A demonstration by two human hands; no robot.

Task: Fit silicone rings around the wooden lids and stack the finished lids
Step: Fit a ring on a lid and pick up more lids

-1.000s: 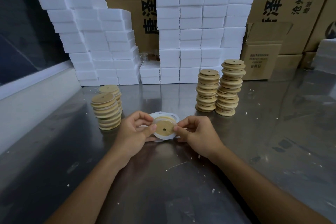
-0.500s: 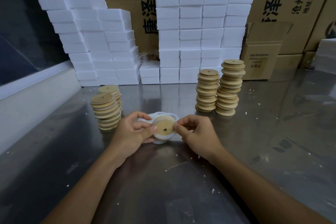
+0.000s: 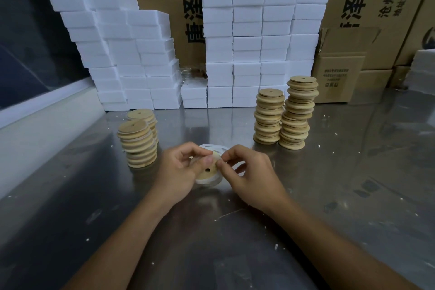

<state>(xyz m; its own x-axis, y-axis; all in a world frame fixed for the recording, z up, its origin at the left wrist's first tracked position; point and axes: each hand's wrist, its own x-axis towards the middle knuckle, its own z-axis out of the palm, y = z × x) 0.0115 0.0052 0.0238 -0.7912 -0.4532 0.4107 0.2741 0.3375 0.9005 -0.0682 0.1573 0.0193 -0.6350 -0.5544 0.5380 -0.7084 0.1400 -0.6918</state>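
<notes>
A round wooden lid (image 3: 208, 172) with a small centre hole is held over the steel table between both hands. My left hand (image 3: 179, 172) grips its left side with thumb on top. My right hand (image 3: 249, 174) pinches the translucent white silicone ring (image 3: 209, 181) at the lid's upper edge; the ring shows along the lid's lower rim. A few loose white rings (image 3: 213, 148) lie on the table just behind the hands. Two lid stacks (image 3: 138, 142) stand at left, two taller lid stacks (image 3: 282, 115) at right.
White foam blocks (image 3: 247, 37) are piled in walls along the back of the steel table (image 3: 211, 231), with cardboard boxes (image 3: 339, 77) behind and at the right. A white ledge (image 3: 42, 129) borders the left side. Small white crumbs dot the tabletop.
Both hands have closed in over the lid: the right fingers moved from its right edge to the top edge, and the left thumb now lies across the lid's face.
</notes>
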